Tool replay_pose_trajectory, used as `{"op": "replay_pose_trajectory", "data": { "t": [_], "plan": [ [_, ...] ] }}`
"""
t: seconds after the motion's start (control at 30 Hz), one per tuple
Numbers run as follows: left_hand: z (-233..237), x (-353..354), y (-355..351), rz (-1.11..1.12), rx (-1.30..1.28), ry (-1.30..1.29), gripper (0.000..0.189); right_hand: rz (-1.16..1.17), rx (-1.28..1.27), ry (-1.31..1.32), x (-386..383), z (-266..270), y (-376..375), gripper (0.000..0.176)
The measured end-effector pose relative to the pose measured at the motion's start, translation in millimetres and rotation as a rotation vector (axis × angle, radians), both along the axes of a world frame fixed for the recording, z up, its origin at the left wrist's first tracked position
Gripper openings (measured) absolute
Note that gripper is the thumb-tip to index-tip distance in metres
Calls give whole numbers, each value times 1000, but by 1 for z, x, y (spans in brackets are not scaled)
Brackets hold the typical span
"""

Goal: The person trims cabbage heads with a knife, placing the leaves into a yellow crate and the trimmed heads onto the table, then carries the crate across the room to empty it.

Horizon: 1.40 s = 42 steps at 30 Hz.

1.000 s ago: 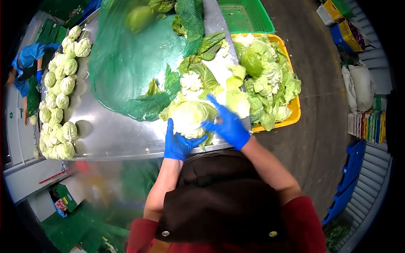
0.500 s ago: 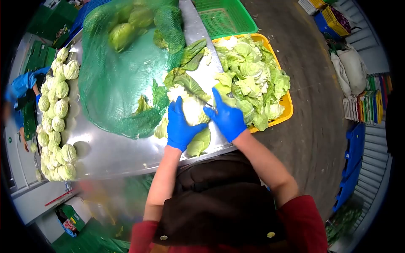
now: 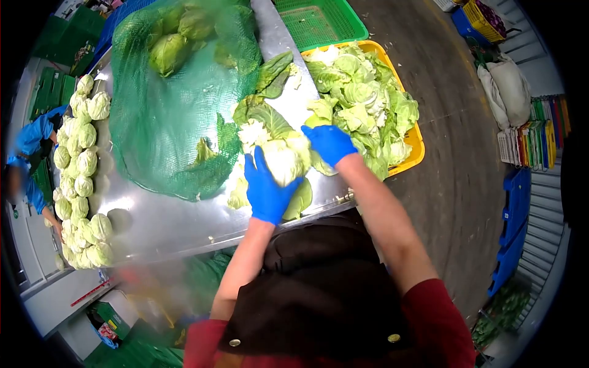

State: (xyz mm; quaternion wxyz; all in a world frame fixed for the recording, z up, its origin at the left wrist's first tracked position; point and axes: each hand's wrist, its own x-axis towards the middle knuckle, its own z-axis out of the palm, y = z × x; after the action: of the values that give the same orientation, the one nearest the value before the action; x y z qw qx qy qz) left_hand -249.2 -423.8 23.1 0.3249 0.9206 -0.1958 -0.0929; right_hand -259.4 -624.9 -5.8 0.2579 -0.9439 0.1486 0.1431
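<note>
A pale cabbage head (image 3: 287, 162) lies on loose leaves near the front edge of the metal table. My left hand (image 3: 269, 191), in a blue glove, grips it from the left and front with thumb and fingers spread around its side. To the right of the cabbage, my right hand (image 3: 331, 145), also gloved in blue, is closed with its fingers curled. The narrow knife blade seen in it a moment before is hidden now. A light green leaf (image 3: 321, 164) shows just below that hand. Darker outer leaves (image 3: 270, 118) lie behind the cabbage.
Green netting (image 3: 165, 129) with whole cabbages (image 3: 169, 54) covers the table's middle. Trimmed heads (image 3: 86, 162) line the left edge. At right, a yellow crate (image 3: 417, 150) brims with leaves (image 3: 368, 104); a green crate (image 3: 322, 24) stands behind. A co-worker in blue (image 3: 34, 138) is far left.
My right hand has drawn back from the cabbage and up a little, turning so its fingers curl inward. The knife blade has dropped out of sight. My left hand stays on the cabbage.
</note>
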Motion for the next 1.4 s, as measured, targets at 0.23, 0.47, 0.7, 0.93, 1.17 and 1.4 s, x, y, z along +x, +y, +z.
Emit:
{"op": "replay_pose_trajectory", "data": {
  "t": [0.23,0.47,0.7,0.93,1.17,1.4],
  "plan": [
    [-33,-12,59,-16,-382,58,111,-319,123,-288,-10,-49,8,34],
    [-47,-27,71,153,-567,212,99,-182,261,-449,-31,22,54,72],
    [-35,-24,62,124,-593,255,92,377,241,-460,6,40,81,30],
    [-20,-24,67,-30,-375,86,108,6,735,125,28,37,63,33],
    [-28,0,82,102,-627,428,108,-923,1301,46,0,-42,35,29],
    [-35,5,108,360,-1272,1054,76,-1152,1237,-211,-37,-50,-27,27]
  ]
}}
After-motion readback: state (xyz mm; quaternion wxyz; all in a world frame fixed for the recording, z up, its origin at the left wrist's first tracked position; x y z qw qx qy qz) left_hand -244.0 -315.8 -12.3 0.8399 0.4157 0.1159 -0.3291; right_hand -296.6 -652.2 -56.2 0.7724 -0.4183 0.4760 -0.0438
